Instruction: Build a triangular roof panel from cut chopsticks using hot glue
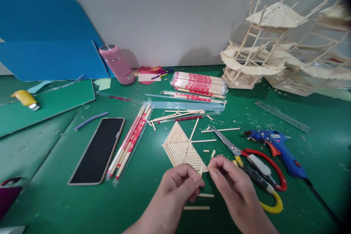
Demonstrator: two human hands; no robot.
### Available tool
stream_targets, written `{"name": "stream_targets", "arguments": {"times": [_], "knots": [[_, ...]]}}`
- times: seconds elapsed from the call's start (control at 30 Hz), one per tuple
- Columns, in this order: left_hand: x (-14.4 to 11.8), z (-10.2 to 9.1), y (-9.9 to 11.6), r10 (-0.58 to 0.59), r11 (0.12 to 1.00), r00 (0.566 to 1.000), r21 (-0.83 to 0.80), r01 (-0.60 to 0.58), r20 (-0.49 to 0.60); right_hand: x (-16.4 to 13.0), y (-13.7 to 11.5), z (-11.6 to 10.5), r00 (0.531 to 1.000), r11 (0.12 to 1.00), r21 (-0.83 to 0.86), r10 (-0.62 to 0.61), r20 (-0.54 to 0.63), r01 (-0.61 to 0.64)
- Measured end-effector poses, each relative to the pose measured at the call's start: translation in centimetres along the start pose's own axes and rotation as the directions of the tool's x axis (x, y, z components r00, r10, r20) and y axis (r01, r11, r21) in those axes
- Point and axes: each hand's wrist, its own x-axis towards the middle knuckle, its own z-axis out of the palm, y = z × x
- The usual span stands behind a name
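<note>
Here, a small stick [201,169] is pinched between the thumb and finger of the left hand [178,186]. The thumb and finger of the right hand [233,181] are held close together, just beside the small stick, but it cannot be told if something is gripped by them. A flat shape made of sticks [175,150] is laid on the green table [49,204], right in front of both hands, and its near corner is partly covered by the fingers. Its sticks are set in slanted rows that are joined along lines in the middle. Two thin sticks [203,140] are seen poking out from its right side. Below, two short sticks [197,208] are partly hidden by the left hand. To the right, scissors [233,148] with red and yellow handles are left lying open, and a blue glue gun [286,155] is placed beside them, near a clear ruler [282,116]. To the left, a phone [96,151] with a dark screen is laid next to a pack of sticks [134,139]. More packs [199,84] are piled farther back. By the wall, a pink bottle [117,64] is stood on the left, and a stick tower [263,69] is stood on the right.
</note>
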Motion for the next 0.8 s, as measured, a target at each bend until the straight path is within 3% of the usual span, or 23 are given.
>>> {"name": "stream_targets", "arguments": {"times": [0.2,0.7,0.8], "knots": [[0.34,-0.22,-0.40,0.029,0.999,1.000,0.020,-0.030,0.011,-0.17,-0.31,0.00,0.991,0.999,-0.010,-0.035,0.131,0.037],[0.38,-0.54,-0.32,0.043,0.999,0.996,0.019,-0.044,0.075,-0.25,0.23,0.83,0.958,0.917,-0.283,-0.284,0.034,0.282],[0.22,-0.63,-0.10,0.043,0.999,0.995,0.024,-0.046,0.086,-0.05,0.35,0.41,0.955,0.894,-0.362,-0.296,-0.032,0.265]]}}
